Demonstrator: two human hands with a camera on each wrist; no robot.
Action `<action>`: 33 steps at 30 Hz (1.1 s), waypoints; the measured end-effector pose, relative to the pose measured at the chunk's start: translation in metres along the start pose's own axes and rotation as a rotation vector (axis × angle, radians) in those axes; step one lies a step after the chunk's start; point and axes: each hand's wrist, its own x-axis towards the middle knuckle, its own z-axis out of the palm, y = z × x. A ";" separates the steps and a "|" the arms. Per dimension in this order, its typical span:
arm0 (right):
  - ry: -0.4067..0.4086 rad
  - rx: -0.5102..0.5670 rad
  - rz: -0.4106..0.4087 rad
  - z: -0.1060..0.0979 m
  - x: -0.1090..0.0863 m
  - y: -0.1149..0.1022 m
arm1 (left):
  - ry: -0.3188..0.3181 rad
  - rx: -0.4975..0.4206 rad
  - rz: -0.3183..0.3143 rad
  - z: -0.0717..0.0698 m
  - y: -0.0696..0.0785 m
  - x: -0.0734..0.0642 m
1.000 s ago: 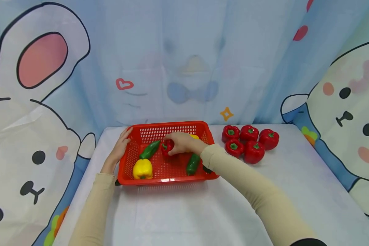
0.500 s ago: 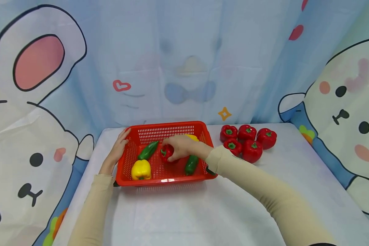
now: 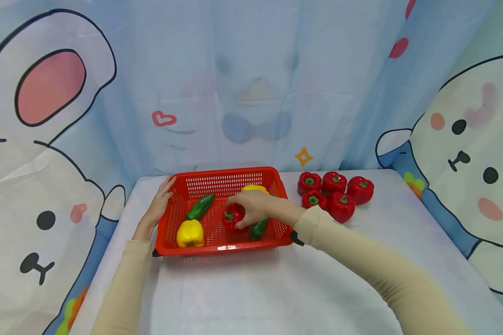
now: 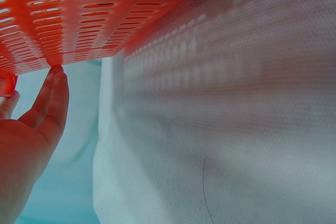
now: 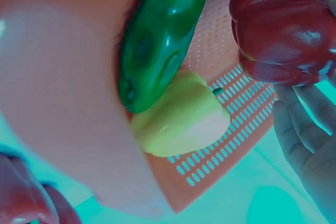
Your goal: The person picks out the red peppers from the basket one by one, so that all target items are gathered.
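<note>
My right hand [image 3: 254,208] grips a red bell pepper [image 3: 233,216] over the middle of a red plastic basket [image 3: 218,249]. Seen from the right wrist, the pepper [image 5: 286,30] is between the fingers, above the perforated floor. My left hand [image 3: 160,201] touches the basket's left side, with straight fingers [image 4: 55,100] against its outside. Inside the basket, a long green pepper [image 3: 200,207] and a yellow bell pepper [image 3: 190,233] lie at left. Another green pepper [image 3: 259,229] and a second yellow bell pepper [image 3: 254,188], partly covered by the right hand, lie at right.
Several red bell peppers [image 3: 341,207] stand grouped on the white table [image 3: 255,293], right of the basket. A blue cartoon-printed curtain [image 3: 251,83] hangs behind the table.
My right hand has moved the red bell pepper a little to the right and toward the front of the basket. The left hand stays at the basket's left side.
</note>
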 end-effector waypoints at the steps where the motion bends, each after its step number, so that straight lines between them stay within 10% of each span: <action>1: 0.008 -0.002 -0.007 0.000 -0.002 0.001 | -0.002 -0.006 -0.002 0.000 0.004 -0.002; 18: 0.088 0.080 -0.010 0.001 -0.038 0.018 | -0.013 -0.010 0.007 0.002 0.021 -0.011; 33: 0.164 0.159 -0.018 0.005 -0.056 0.023 | 0.004 -0.016 0.013 0.000 -0.012 0.002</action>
